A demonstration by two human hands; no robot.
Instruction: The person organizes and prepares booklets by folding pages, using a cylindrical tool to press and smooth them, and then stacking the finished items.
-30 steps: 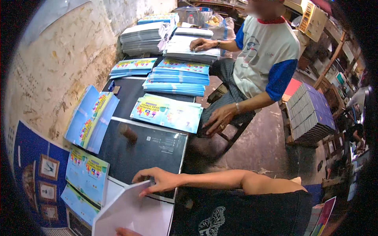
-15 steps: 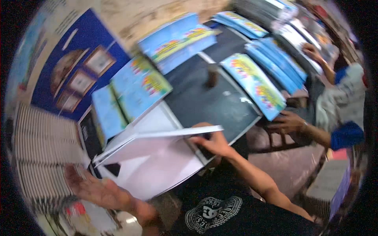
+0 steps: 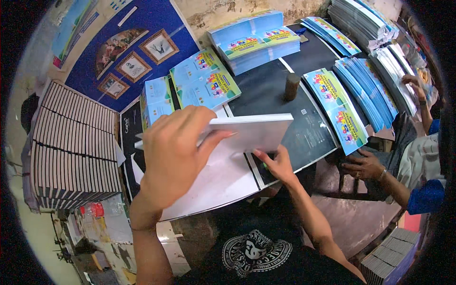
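Observation:
A thin stack of white sheets [image 3: 266, 130] stands tilted on edge above the work table. My left hand [image 3: 175, 147] is closed over its upper left part, thumb against the near face and fingers over the far side. At the lower right, my right hand [image 3: 280, 166] pinches the same stack, its thumb in front; the other fingers are partly hidden. Below both hands, a large pale sheet [image 3: 204, 190] covers the table's near edge. Blue and yellow printed covers [image 3: 202, 83] lie just beyond my left hand.
Left stand tall rows of bound books [image 3: 78, 147]. A dark cylinder [image 3: 291, 86] stands on the black board [image 3: 266, 85]. Blue printed stacks [image 3: 259, 45] line the back, with more covers [image 3: 335, 109] at right. A co-worker's hands [image 3: 365, 165] rest at the right; further books [image 3: 389, 254] sit below.
My left hand has come from low beside the bound books, where it was open, up onto the white stack and grasped it. The stack is now raised more upright; my right hand still holds it.

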